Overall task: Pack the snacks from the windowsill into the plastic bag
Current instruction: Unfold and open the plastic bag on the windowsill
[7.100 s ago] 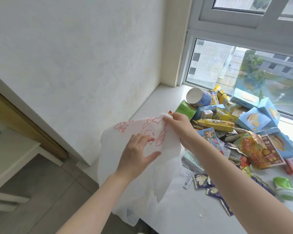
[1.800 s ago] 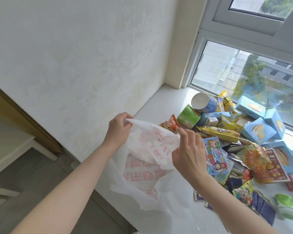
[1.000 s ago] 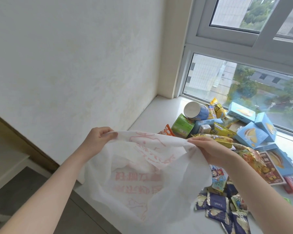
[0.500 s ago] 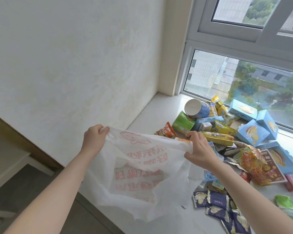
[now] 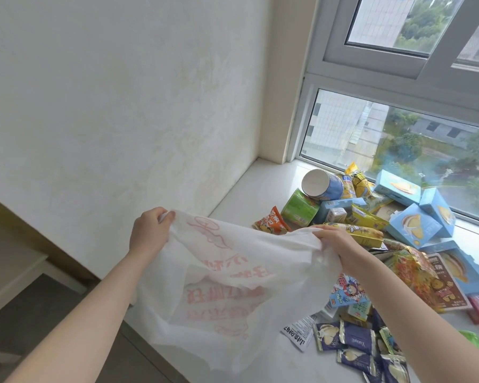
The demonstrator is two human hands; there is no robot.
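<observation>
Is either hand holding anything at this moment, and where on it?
Both hold the white plastic bag by its top edge: the left hand grips one end, the right hand pinches the other, stretching it apart.

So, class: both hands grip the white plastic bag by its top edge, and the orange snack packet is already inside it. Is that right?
Not quite. In the head view the left hand and the right hand grip the plastic bag, but the orange snack packet lies on the windowsill, outside the bag.

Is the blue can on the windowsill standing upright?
No, the blue can lies on its side, its white round end turned toward the camera.
</observation>
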